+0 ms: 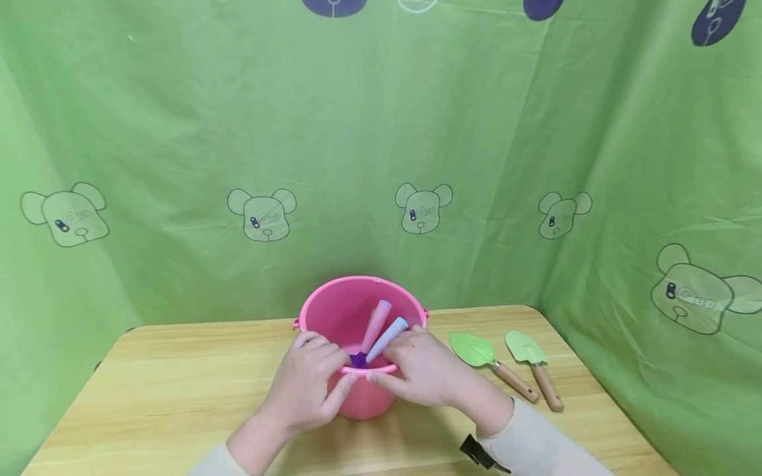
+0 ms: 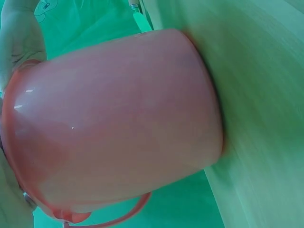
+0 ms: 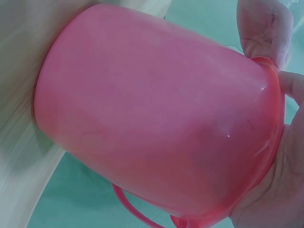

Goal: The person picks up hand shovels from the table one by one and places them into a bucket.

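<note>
A pink bucket [image 1: 364, 400] stands on the wooden table, its wall filling most of both wrist views. My left hand [image 1: 305, 380] grips the near rim on the left, fingers over the edge and thumb outside. On the right, my right hand [image 1: 427, 367] holds the same rim in a like way, its thumb close to the left one. Inside the bucket lean a pink handle [image 1: 376, 325] and a light blue handle [image 1: 388, 337], with a purple piece [image 1: 359, 360] below them. Their lower ends are hidden by the near rim.
Two trowels with wooden handles lie right of the bucket: a bright green one [image 1: 473, 349] and a paler green one [image 1: 525, 347]. The bucket's carrying handle [image 3: 137, 213] hangs down its side. Green curtains [image 1: 357, 132] surround the table [image 1: 178, 383] at the back and sides.
</note>
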`<state>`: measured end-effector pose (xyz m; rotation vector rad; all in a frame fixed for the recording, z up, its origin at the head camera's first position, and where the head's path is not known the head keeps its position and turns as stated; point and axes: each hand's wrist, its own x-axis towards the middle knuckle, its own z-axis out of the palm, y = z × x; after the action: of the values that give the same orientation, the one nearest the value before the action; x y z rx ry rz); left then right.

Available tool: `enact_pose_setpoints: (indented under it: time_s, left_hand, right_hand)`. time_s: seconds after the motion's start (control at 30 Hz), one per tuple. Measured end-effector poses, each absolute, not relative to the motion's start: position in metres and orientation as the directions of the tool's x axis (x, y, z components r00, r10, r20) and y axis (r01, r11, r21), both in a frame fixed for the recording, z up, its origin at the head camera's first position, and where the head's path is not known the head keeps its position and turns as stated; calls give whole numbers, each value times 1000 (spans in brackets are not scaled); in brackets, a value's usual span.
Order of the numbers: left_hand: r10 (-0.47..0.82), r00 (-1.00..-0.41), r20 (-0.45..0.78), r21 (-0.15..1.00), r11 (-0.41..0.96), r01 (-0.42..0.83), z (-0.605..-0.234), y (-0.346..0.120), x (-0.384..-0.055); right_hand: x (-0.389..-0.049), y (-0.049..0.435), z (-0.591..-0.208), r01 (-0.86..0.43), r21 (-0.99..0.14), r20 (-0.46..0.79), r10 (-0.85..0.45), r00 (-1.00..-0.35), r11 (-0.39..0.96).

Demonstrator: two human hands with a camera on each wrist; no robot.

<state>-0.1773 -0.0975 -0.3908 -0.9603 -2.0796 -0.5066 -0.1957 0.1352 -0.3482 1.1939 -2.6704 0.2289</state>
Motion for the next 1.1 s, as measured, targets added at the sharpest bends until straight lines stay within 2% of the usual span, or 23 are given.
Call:
enact_pose_setpoints:
  time_s: [0.4, 0.8, 1.1]
  left_hand:
    - [507, -413, 756, 31, 603, 797, -392, -97, -180]
    - [513, -403, 758, 37, 582, 812, -394, -99, -181]
    - [512, -391, 765, 38, 570, 821, -396, -98, -183]
  right_hand:
    - [-195, 136, -349, -749, -67, 277, -709, -648, 659]
    - [-193, 134, -339, -698, -195, 181, -674, -716, 689]
    - [-189, 135, -326, -694, -222, 166, -674, -720, 685]
